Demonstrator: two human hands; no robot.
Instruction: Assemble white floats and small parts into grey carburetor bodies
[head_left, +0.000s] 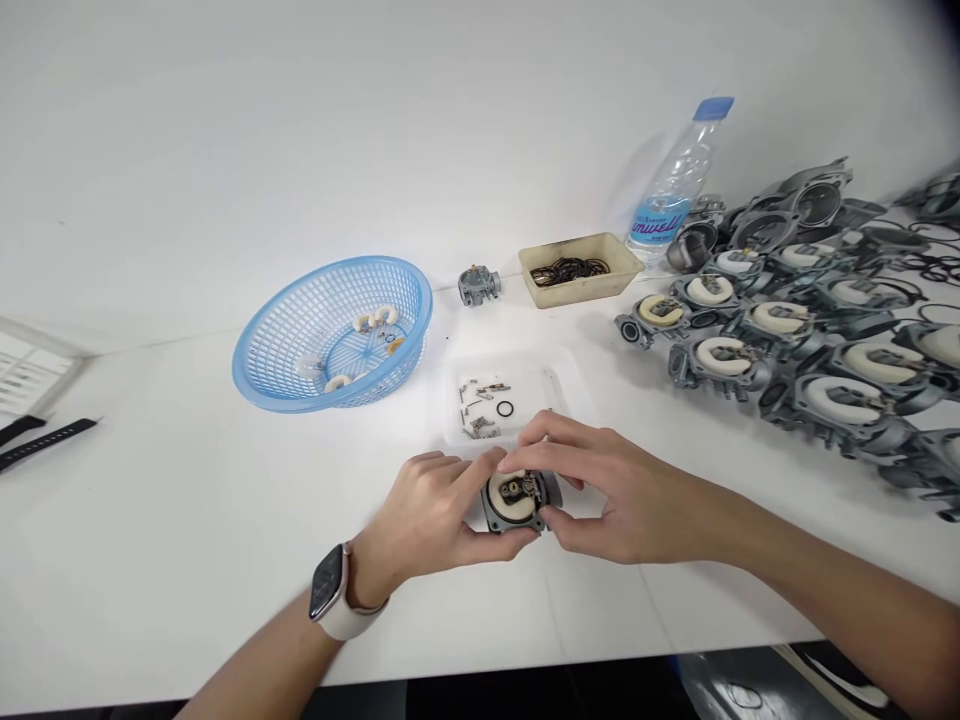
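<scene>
Near the front of the white table, a carburetor body faces up, showing its pale C-shaped float and brass parts. My left hand grips it from the left, thumb along the near edge and fingers along the far side. On the right, my right hand is closed around its edge, with the thumb low and the index fingertip at the top beside my left fingers. Whether a small part sits between those fingertips is hidden. Just beyond lies a clear plastic tray with small pins, screws and a black O-ring.
A blue basket with a few floats stands at left. Behind are a lone carburetor, a cream tray of black rings and a water bottle. Several carburetors crowd the right side. A black strap lies far left.
</scene>
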